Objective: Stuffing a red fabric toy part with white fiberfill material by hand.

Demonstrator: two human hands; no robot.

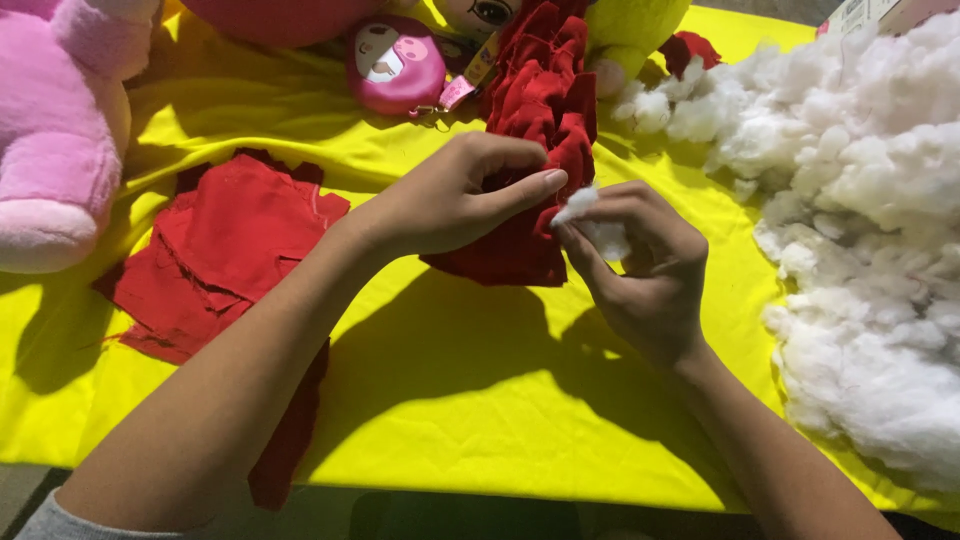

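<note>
Left hand (455, 195) grip clamped on red velvet piece (535, 110) (thumb extended), right hand (640, 265) pinching white stuffing tuft (590, 215)

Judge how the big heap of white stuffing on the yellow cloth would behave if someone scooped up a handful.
The white stuffing looks fluffy and loose, so it is probably very light and squashes easily. Its wispy edges suggest clumps would tear away rather than lift whole, like the tuft in the right hand.
</note>
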